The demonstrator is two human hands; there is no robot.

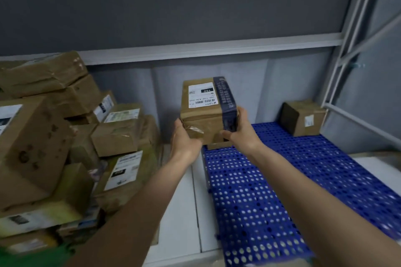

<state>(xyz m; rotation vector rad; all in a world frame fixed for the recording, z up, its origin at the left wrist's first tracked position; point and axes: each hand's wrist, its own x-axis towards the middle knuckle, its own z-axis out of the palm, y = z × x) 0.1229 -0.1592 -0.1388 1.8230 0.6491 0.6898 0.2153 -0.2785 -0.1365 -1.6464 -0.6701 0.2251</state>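
I hold a brown cardboard parcel [206, 112] out in front of me with both arms stretched. It has a white shipping label on top and a dark blue tape band along its right side. My left hand [184, 138] grips its near left corner, fingers curled under the box. My right hand [240, 130] grips the near right edge over the blue tape. The parcel's bottom sits at the far left corner of a blue perforated plastic pallet [293, 180]; whether it rests on the pallet is unclear.
A tall, loose pile of cardboard parcels [65, 136] fills the left side. One small brown box [302, 117] stands at the pallet's far right corner. Grey wall panels [217, 6] close the back, a metal frame [347, 50] the right. White floor [182, 201] lies between pile and pallet.
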